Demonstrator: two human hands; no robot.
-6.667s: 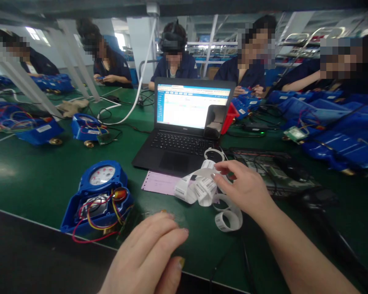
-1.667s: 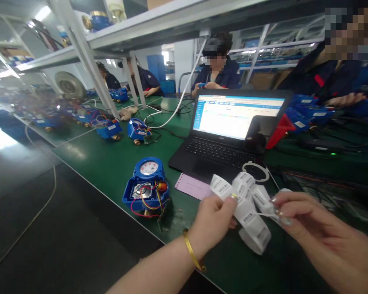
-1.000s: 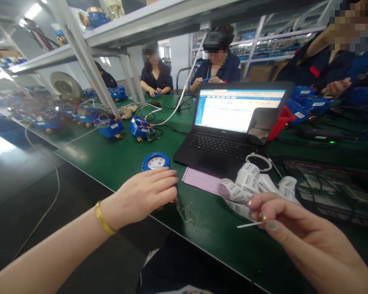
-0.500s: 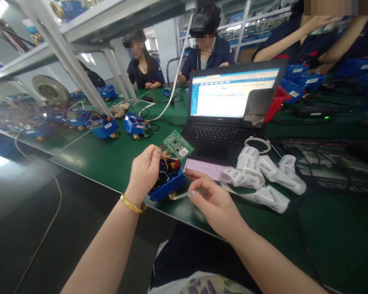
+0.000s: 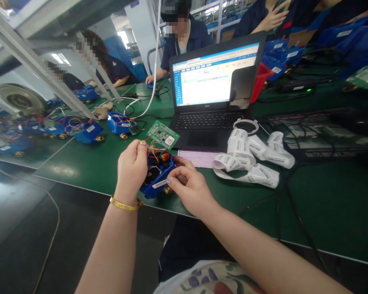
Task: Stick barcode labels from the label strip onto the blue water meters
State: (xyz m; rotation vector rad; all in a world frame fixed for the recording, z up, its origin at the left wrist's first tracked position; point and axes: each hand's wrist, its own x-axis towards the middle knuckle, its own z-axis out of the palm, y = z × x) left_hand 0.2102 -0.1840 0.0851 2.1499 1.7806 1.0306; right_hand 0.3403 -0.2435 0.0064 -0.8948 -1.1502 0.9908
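Note:
A blue housing (image 5: pixel 159 182) with a brass fitting (image 5: pixel 168 190) sits near the table's front edge, its open top showing coloured wires. My left hand (image 5: pixel 131 169) is closed at the housing's left side, thumb uppermost; its curled fingers are partly hidden. Beyond it, a green circuit board (image 5: pixel 163 134) with a white label hangs on the wires at the housing's back edge. Between thumb and finger, my right hand (image 5: pixel 191 185) pinches a narrow white barcode label (image 5: pixel 160 183), held over the front side of the housing. I cannot tell whether the label touches it.
A laptop (image 5: pixel 202 122) stands behind, a phone (image 5: pixel 243 87) leaning on its screen. Pink paper (image 5: pixel 196 158) and a curled label strip (image 5: pixel 248 157) lie to the right. More blue housings (image 5: pixel 120 123) stand at left. Co-workers sit across the table; cables cross the right side.
My right hand has brought the label leftward and up, from beside the brass fitting to the housing's front side. The housing now sits tilted differently. The whole view has shifted.

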